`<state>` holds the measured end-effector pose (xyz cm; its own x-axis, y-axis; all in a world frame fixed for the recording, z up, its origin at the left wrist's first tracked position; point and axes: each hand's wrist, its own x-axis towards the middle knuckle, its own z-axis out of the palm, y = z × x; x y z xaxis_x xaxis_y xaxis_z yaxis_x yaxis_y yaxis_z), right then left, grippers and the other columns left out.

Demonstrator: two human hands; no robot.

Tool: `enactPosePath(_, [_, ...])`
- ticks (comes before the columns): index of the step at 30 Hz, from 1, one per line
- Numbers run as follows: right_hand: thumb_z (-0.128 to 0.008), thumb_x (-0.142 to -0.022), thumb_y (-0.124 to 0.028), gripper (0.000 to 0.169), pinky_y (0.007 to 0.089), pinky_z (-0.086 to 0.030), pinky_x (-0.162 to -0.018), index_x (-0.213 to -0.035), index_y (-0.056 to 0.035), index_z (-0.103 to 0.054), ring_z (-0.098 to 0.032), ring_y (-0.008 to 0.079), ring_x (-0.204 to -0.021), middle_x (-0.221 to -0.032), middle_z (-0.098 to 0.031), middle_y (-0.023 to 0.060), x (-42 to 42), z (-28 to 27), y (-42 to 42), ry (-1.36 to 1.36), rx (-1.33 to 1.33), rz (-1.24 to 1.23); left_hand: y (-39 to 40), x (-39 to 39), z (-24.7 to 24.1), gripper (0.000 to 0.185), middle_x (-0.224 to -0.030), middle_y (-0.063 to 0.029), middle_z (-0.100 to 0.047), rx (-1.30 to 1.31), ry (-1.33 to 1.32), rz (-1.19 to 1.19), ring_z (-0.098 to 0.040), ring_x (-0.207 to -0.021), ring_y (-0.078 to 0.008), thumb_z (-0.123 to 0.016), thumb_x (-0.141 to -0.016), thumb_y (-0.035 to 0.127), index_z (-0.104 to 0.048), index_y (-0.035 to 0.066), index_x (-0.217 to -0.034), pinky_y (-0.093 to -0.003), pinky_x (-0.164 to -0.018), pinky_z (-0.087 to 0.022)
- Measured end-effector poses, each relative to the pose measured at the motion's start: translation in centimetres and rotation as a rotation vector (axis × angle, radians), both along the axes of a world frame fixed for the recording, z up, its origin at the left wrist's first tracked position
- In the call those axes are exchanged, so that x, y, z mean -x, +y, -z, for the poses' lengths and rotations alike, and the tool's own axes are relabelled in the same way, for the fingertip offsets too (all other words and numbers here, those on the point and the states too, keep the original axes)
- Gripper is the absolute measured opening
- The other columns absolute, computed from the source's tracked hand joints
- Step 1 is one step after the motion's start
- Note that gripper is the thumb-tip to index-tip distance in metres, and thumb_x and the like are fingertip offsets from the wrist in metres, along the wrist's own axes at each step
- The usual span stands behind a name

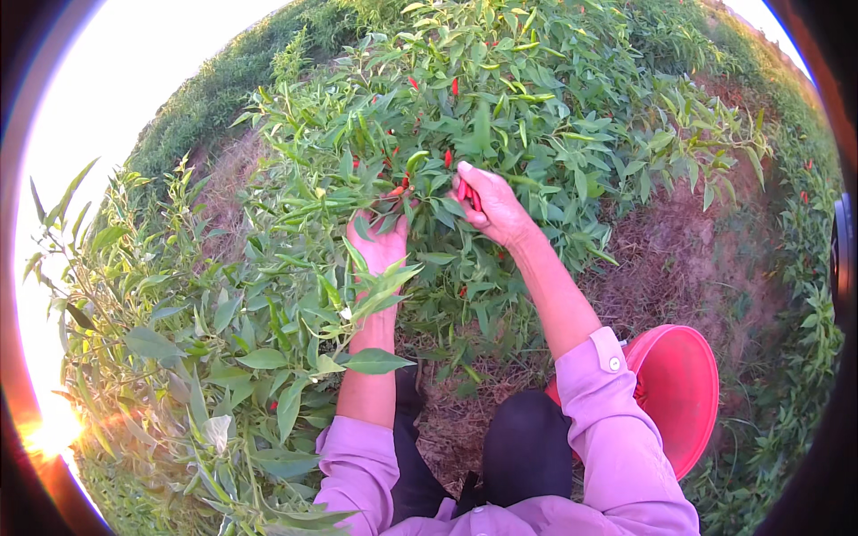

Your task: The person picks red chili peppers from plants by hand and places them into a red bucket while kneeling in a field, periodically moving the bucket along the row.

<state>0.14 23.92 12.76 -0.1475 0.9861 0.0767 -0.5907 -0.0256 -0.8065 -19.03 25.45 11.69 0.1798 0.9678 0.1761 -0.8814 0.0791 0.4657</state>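
Note:
My right hand [495, 206] is closed around a few red chili peppers [469, 194], whose ends show between the curled fingers. Just beyond its thumb, a red chili [448, 159] hangs on the chili plant [549, 154]. My left hand [377, 246] reaches palm up into the foliage, left of the right hand. Leaves cover its fingertips, so whether they grip anything is hidden. Close above those fingers are an orange-red chili [397, 191] and a pale green chili [415, 161]. More green and red chilies hang among the leaves farther back.
A red plastic bucket [677, 395] stands beside my right forearm; a little of its red contents shows inside. Leafy branches [375, 301] cross in front of my left forearm. Dry, straw-strewn soil [657, 268] runs between the plant rows. Low sun glares at the left edge.

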Motion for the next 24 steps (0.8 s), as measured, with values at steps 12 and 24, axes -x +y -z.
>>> enactPosePath(12, [-0.057, -0.086, -0.021, 0.022, 0.035, -0.044, -0.05, -0.086, 0.0008, -0.051, -0.056, 0.0293, -0.054, -0.071, -0.059, 0.0172, 6.0, -3.7, -1.1, -1.23, -0.628, 0.559, -0.7, -0.4, -0.4, 0.025, -0.106, -0.0118, -0.055, -0.011, 0.292, -0.195, -0.052, -0.102, -0.026, -0.043, -0.09, 0.02, -0.052, 0.002, -0.104, -0.042, -0.094, -0.041])
enactPosePath(24, [-0.052, -0.087, -0.021, 0.02, 0.0215, -0.037, -0.045, -0.094, -0.002, -0.056, -0.048, 0.0086, -0.052, -0.075, -0.06, 0.0064, 0.2, -8.8, -0.7, -0.802, -0.32, -0.026, -0.7, 1.3, 2.5, 0.036, -0.11, -0.0198, -0.056, -0.032, 0.049, 0.102, -0.054, -0.103, -0.0316, -0.038, -0.088, 0.021, -0.048, -0.005, -0.112, -0.0454, -0.092, -0.044])
